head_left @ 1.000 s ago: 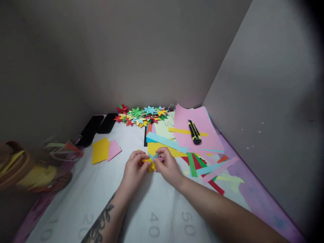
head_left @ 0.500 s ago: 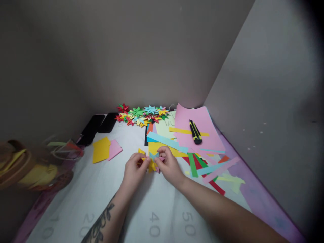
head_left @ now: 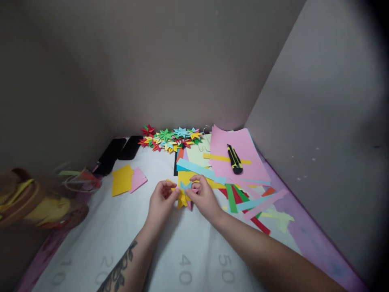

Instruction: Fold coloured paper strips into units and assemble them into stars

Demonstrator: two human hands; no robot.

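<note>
A folded paper star (head_left: 183,199) in yellow, light blue and pink is held between my two hands, just above the white sheet. My left hand (head_left: 163,197) pinches its left side between thumb and fingers. On the opposite side, the closed thumb and fingers of my right hand (head_left: 201,195) grip the star near its blue and pink points. My fingers cover parts of its edges. Behind the star lies a yellow sheet of paper (head_left: 187,177).
Many finished paper stars (head_left: 165,136) are heaped at the back. A box cutter (head_left: 235,159) rests on pink paper (head_left: 231,140); coloured strips (head_left: 251,205) lie scattered at right. Yellow squares (head_left: 122,181), pink squares (head_left: 138,180) and dark phone-like slabs (head_left: 130,147) are at left.
The star has turned slightly in my hands, and my left fingers have shifted a little on its left side. Everything else on the table stays in place.
</note>
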